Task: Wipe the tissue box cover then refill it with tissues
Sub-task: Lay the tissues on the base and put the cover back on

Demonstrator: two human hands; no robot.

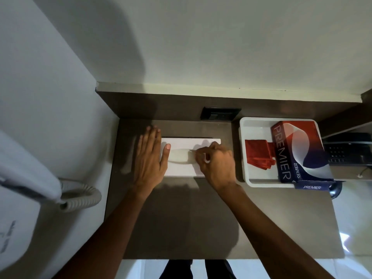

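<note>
left hand (150, 156) flat, grip wide | right hand (216, 163) pinching at tissue box cover (181, 156) slot | tray (246, 150) right

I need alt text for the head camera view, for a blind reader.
Two hands work on a white tissue box cover on a brown counter: the left hand lies flat on its end, the right hand pinches at its oval slot. A white tray beside it holds a red cloth and a Premier box.

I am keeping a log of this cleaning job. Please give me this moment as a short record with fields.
surface: brown counter
tissue box cover: white, lying flat on the counter, oval slot facing up
left hand: open, flat on the cover's left end
right hand: curled, fingertips at the slot
white tray: right of the cover, holds a red cloth and a PREMIER tissue box
</note>
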